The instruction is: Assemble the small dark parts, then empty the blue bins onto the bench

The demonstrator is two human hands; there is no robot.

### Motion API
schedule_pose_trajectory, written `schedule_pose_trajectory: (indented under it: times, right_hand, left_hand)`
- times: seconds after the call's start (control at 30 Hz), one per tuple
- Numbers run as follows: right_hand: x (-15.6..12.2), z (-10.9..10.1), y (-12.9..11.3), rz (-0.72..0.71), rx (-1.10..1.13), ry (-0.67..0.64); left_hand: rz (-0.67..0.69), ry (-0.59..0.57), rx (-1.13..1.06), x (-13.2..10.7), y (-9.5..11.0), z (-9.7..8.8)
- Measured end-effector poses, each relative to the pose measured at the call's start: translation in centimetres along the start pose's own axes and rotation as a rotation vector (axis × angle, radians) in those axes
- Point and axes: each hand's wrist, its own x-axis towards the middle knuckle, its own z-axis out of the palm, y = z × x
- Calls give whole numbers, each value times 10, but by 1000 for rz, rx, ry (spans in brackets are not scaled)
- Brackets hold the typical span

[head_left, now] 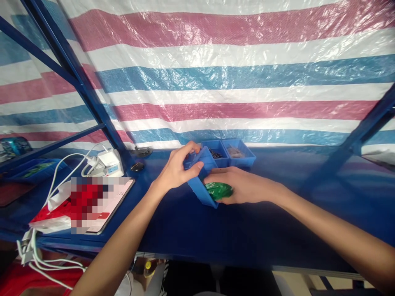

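Note:
A blue plastic bin (pixel 200 190) is tilted over the blue table, its open side turned toward the right. My left hand (pixel 182 164) grips the bin's upper left edge, thumb on one side of the wall and fingers on the other. Reaching in at the bin's opening, my right hand (pixel 237 185) is closed around a shiny green plastic packet (pixel 219 190). Its fingertips are partly hidden by the packet and the bin. Just behind stand two more blue bins, one with small dark parts (pixel 216 153), the other with a clear bag (pixel 235 152).
At the left lie a white power strip (pixel 111 162) with cables, a black mouse (pixel 137 166) and a red package (pixel 58 209) beside a flat pale board (pixel 119 197). A blue metal frame (pixel 83 88) rises at the left. Striped sheeting (pixel 231 78) hangs behind the table (pixel 277 230).

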Motion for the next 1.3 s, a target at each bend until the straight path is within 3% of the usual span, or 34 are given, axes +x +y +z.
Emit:
schedule_pose_trajectory:
  times: [0.23,0.43,0.8,1.03,1.3]
  right_hand:
    - [-19,12,7,-21,-85,79]
    - [-29,14,6,-27,-202,110]
    - [-37,9,41,158,-370,33]
    - [-42,4,32,304,-319,-63]
    - [-42,-4,33,529,-300,-27]
  left_hand:
    - [70,-13,38,2,-1,-2]
    - [48,-13,69,1,-1,-7]
    - [-11,25,75,-1,-22,-20]
    - [-55,39,-13,-1,-22,-14]
    - [-32,71,-5,0,-23,-10]
